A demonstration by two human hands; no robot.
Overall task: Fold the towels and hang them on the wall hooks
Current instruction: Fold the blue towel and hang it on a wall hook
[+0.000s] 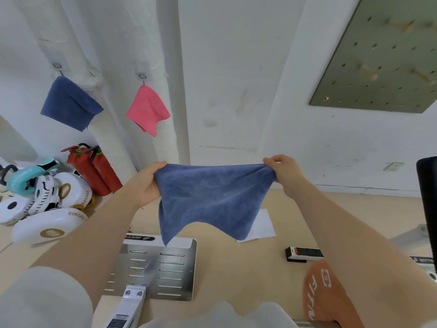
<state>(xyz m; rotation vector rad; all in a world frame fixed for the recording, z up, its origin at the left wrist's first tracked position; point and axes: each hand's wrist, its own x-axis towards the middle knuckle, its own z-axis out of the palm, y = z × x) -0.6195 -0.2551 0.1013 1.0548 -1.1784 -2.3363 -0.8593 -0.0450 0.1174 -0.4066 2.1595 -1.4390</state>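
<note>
A blue towel (212, 197) hangs stretched in the air in front of me. My left hand (149, 183) grips its top left corner and my right hand (281, 172) pinches its top right corner. Its lower edge droops over a metal plate. On the white wall at the left, a dark blue towel (69, 105) hangs from one hook (56, 66). A pink towel (147, 110) hangs from a second hook (142, 76) to its right.
A slotted metal plate (170, 271) lies on the tan floor below the towel. Two red fire extinguishers (94, 169) and white boxing pads (47, 209) sit at the left. An orange weight plate (324, 294), a small black box (302, 254) and white paper (262, 226) lie right.
</note>
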